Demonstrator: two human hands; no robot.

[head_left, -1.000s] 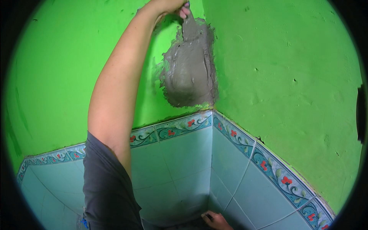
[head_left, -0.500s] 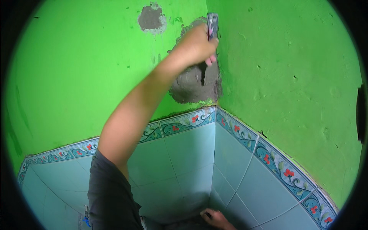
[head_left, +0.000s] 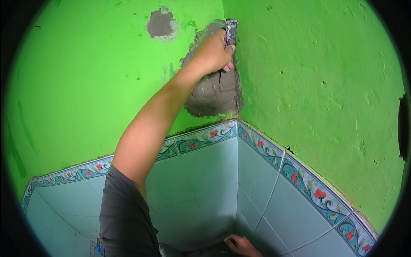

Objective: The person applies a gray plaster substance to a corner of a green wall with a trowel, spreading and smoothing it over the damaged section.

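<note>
The putty knife (head_left: 231,28), gripped by the left hand (head_left: 217,52), is now held lower on the grey mortar patch (head_left: 212,99) beside the corner — work apparently shifted downward — the right hand (head_left: 242,246) having indeterminate contents.

Left hand (head_left: 214,52) high, clenched, arm raised — right hand (head_left: 242,246) low, fingers bent.

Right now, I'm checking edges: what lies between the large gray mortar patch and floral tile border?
A narrow green wall strip below the patch, in head view.
</note>
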